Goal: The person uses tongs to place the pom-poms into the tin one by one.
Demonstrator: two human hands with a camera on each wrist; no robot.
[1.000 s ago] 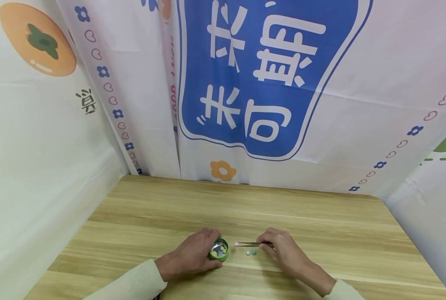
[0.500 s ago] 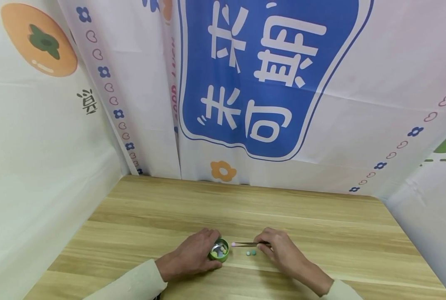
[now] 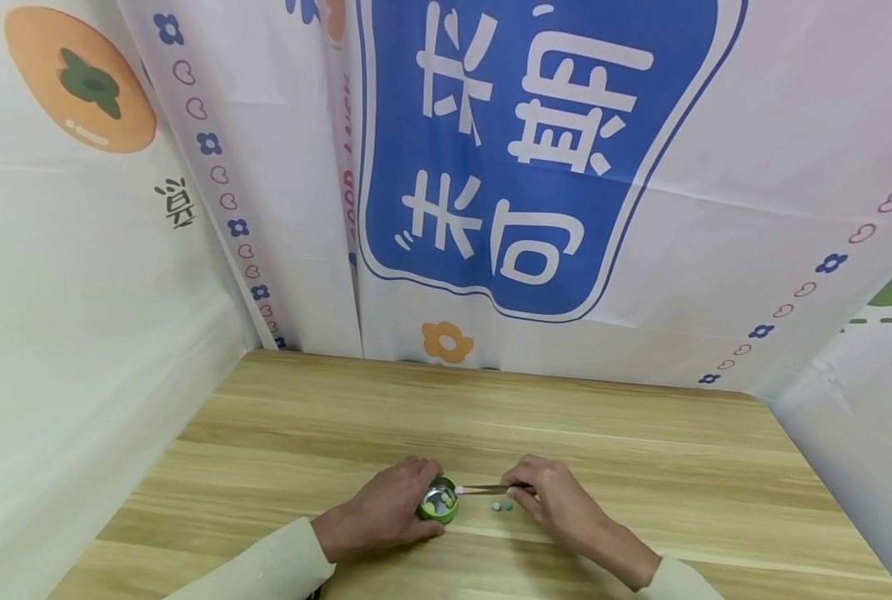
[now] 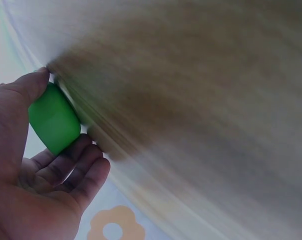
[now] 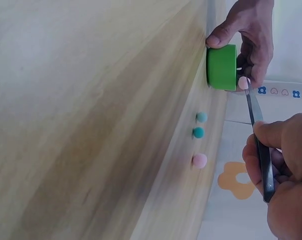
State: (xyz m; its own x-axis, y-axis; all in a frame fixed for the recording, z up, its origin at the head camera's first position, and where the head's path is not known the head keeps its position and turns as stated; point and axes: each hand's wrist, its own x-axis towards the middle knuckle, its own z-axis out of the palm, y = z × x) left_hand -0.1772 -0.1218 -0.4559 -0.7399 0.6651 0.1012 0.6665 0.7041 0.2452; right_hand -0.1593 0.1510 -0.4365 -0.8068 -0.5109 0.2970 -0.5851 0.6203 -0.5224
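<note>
My left hand (image 3: pixel 389 508) holds a small round green tin (image 3: pixel 442 520) on the table, its thumb and fingers around the side. Inside the tin lie several small yellowish balls (image 3: pixel 428 507). In the left wrist view the tin's green wall (image 4: pixel 56 117) shows between thumb and fingers. My right hand (image 3: pixel 562 504) pinches dark tweezers (image 5: pixel 264 165), whose tips grip a pink ball (image 5: pixel 243 83). That ball is at the tin's right rim, at the height of its opening; whether it touches the rim I cannot tell.
On the wooden table (image 3: pixel 603 442), right of the tin, lie a pale blue ball (image 5: pixel 201 117), a teal ball (image 5: pixel 198 132) and another pink ball (image 5: pixel 199 160). Printed white cloth (image 3: pixel 686 275) hangs behind the table and at both sides.
My right hand has moved left, carrying the tweezers and the pink ball from short of the tin to its rim. The left hand and tin have stayed in place.
</note>
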